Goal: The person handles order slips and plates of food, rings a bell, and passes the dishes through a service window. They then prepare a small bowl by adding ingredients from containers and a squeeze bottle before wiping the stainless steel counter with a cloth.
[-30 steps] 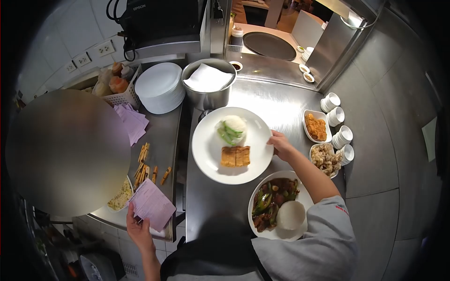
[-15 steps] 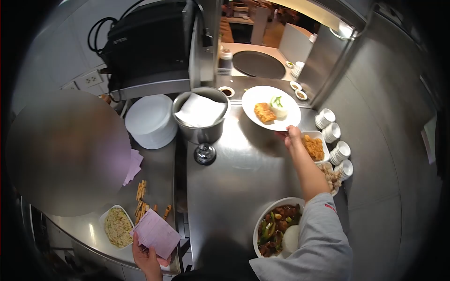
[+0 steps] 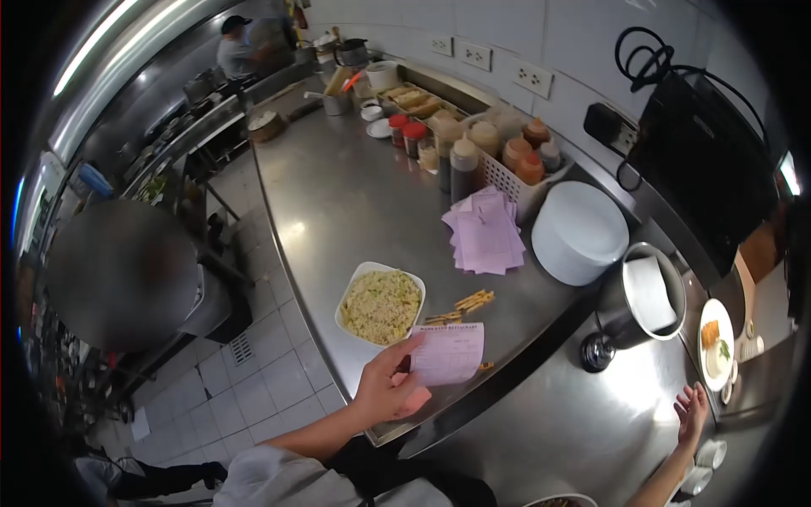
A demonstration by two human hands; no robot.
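Note:
My left hand (image 3: pixel 387 390) pinches a pink order slip (image 3: pixel 449 359) with printed lines, close beside a square white bowl (image 3: pixel 345 302) of fried rice. Wooden clothespins (image 3: pixel 463 308) lie just beyond the slip, which covers part of them. A smaller pink piece of paper (image 3: pixel 412 402) shows below my left fingers. Over at the right, my right hand (image 3: pixel 693 412) is empty with its fingers apart. Just past it, a white plate (image 3: pixel 706 365) with a golden fried piece and a pale mound with green garnish rests at the serving window.
A pile of pink slips (image 3: pixel 486 232) lies by stacked white plates (image 3: pixel 580 232) and a basket (image 3: pixel 507 179) of sauce bottles. A metal pot (image 3: pixel 629 325) with a white cloth stands right of them. A person (image 3: pixel 236 55) is at the far back left.
My view has swung left along the counter. My right hand has let go of the plate and drawn back from it. My left hand keeps the slip, now beside the rice bowl.

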